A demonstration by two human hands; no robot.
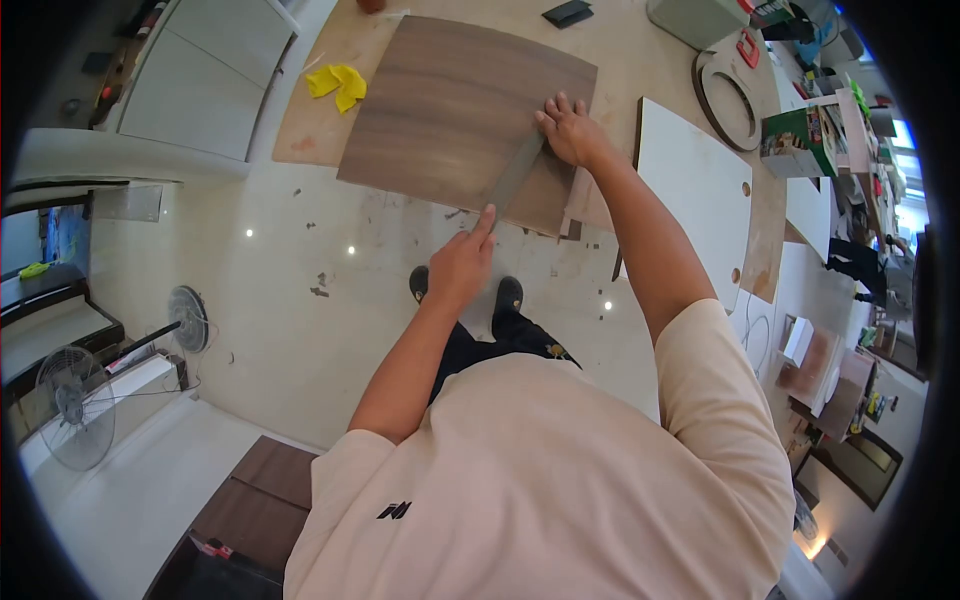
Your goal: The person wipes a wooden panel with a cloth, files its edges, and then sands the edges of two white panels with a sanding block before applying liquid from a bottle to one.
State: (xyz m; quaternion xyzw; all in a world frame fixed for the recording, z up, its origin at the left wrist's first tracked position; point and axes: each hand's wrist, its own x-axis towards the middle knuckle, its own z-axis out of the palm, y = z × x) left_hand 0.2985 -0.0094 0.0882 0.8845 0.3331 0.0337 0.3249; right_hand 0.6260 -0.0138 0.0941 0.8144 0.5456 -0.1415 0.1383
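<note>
A brown wood-grain panel [450,110] lies on the workbench in front of me. My left hand [465,262] is closed at the near end of a long flat grey file [517,172], its index finger stretched along the tool. The file slants over the panel's near edge toward the far right. At the file's far end, my right hand [572,132] rests on the panel near its right side with fingers spread, the thumb right at the tip of the file.
A yellow cloth [338,86] lies left of the panel. To the right are a white board [692,190] with round holes, a ring-shaped piece [728,100] and a green box [798,142]. Dark scraps [319,286] litter the floor. Fans [75,405] stand at left.
</note>
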